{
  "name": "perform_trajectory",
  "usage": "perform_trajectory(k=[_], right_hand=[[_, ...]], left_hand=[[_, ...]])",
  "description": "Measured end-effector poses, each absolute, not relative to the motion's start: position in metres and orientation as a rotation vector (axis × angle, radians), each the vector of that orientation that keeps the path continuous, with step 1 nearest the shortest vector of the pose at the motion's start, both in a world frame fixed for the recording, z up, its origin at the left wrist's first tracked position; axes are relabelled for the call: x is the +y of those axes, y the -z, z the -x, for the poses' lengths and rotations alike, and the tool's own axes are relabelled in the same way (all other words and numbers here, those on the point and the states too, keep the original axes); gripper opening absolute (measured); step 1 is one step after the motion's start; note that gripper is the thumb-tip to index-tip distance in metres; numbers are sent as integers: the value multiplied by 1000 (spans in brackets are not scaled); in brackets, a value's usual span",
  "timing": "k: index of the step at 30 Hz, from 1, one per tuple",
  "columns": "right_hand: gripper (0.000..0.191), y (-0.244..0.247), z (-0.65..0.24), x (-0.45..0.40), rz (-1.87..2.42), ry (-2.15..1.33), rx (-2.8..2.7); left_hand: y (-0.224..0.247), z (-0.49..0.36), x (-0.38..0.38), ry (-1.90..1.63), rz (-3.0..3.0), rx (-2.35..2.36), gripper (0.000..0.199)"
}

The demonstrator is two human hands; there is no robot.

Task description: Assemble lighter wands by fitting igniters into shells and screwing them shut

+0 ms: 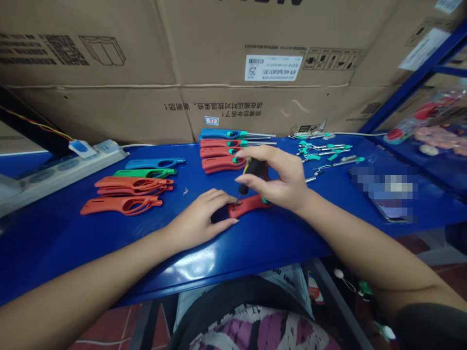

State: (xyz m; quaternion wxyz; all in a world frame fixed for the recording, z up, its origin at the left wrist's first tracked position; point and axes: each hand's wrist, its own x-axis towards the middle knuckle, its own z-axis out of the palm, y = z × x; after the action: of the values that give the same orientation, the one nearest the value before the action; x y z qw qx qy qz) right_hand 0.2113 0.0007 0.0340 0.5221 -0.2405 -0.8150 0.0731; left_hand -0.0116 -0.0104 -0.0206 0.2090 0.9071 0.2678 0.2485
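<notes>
My right hand (286, 180) grips a short screwdriver (258, 171) with a black and yellow handle. Its thin shaft slants down to the near end of a red utility lighter (250, 206) lying on the blue table. Thumb and fingers of my left hand (204, 214) are closed about that same end, steadying it against the tabletop. A teal part shows at the lighter's far end, partly hidden under my right hand. Just beyond, red lighters (222, 164) and a blue lighter (219, 133) lie in a stack, with metal tubes and teal triggers.
Orange, green and blue handle shells (124, 205) lie at left beside small screws (186, 191). A power strip (65, 170) runs along the left. Metal tubes with teal parts (332, 150) are at back right, near a blurred-out flat object (383, 194). Cardboard (127, 107) stands behind.
</notes>
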Motion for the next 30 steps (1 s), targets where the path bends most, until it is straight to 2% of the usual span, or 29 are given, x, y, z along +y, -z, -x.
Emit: perform_trajectory(k=[5, 10, 15, 20, 25, 27, 30], right_hand=[[43, -39, -214, -1, 572, -575, -2088], [32, -38, -214, -2, 618, -138, -1993], [37, -37, -211, -4, 640, -377, -2062], [29, -38, -210, -2, 555, -91, -1971], [41, -38, -211, 0, 551, -593, -2069], [37, -37, -212, 1, 534, -528, -2026], [32, -36, -212, 2, 574, -239, -1954]], left_hand=[[21, 12, -10, -690, -2519, 740, 28], [21, 11, -11, -688, -2509, 743, 30], [21, 11, -11, -693, -2522, 733, 29], [20, 11, -11, -696, -2527, 751, 30], [19, 11, -11, -668, -2508, 746, 29], [20, 11, -11, -667, -2510, 751, 30], [20, 11, -11, -672, -2512, 754, 29]])
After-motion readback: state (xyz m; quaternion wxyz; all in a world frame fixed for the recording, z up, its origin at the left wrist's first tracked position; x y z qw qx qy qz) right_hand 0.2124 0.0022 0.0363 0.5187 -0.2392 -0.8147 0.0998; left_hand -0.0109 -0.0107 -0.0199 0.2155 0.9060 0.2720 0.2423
